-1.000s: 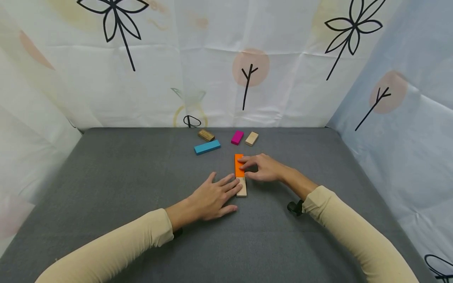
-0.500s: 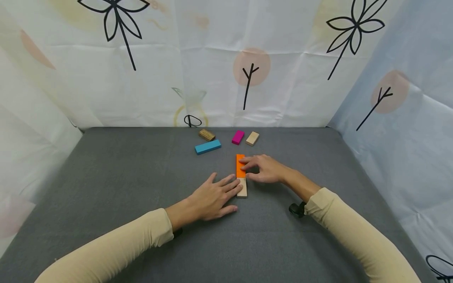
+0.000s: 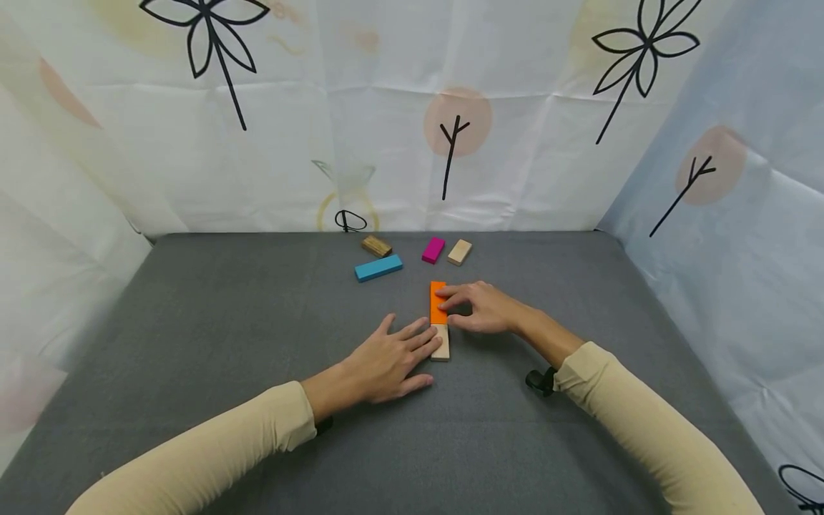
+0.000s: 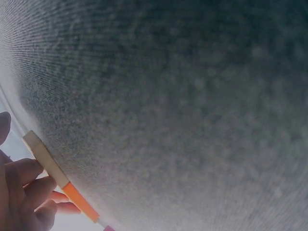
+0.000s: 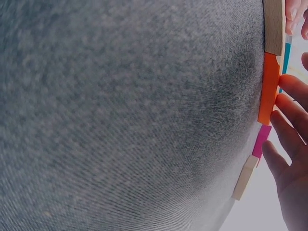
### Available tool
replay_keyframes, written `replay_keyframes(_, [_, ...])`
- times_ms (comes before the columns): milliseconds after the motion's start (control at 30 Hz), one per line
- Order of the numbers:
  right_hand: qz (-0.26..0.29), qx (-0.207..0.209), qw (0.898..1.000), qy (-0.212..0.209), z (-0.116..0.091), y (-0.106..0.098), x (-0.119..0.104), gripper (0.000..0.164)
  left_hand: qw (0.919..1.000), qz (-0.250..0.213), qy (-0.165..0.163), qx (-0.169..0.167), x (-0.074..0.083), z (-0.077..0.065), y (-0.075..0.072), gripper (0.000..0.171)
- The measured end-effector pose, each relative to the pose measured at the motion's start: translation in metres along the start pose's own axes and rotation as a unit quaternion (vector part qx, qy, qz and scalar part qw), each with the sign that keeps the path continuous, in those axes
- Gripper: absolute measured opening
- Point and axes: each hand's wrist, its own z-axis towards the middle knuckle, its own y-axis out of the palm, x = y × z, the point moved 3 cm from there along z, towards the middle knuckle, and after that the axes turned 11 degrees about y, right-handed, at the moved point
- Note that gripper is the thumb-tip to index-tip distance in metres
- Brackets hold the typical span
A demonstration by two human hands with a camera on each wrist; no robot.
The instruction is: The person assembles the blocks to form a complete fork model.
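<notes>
The fingers of the right hand (image 3: 484, 307) are loosely bent, not clenched, their tips touching the orange block (image 3: 435, 307) from its right side, the thumb low by its right edge. The left hand (image 3: 385, 363) has its fingers spread and extended, two tips resting on the pale block (image 3: 441, 353), which lies end to end with the orange one, nearer the person. Beyond the fingers, on the grey worktop (image 3: 244, 307), lie a blue block (image 3: 378, 269), a brown block (image 3: 376, 247) just behind it, a magenta block (image 3: 433, 250) and, to its right, a small light wooden block (image 3: 460, 252).
</notes>
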Motion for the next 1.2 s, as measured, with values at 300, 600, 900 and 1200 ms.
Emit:
replay_keyframes(300, [0.003,-0.006,1.000,-0.003,-0.0014,-0.0004,-0.0020,0.039,1.0000,-0.005,0.003,0.001,0.0010,-0.0006,-0.0007,0.069])
replay_keyframes(600, [0.009,-0.008,1.000,-0.003,-0.0024,0.0001,-0.0047,0.040,0.9998,-0.022,0.000,0.003,0.0020,-0.0002,-0.0026,0.067])
replay_keyframes(900, [-0.004,-0.002,1.000,-0.007,-0.0047,0.0021,-0.0046,0.039,0.9996,-0.025,0.009,0.009,0.0011,0.0004,-0.0001,0.067])
replay_keyframes(1200, [-0.025,-0.009,1.000,0.002,-0.0045,0.0029,-0.0060,0.042,0.9996,-0.025,0.012,0.007,-0.0012,-0.0001,0.0000,0.067])
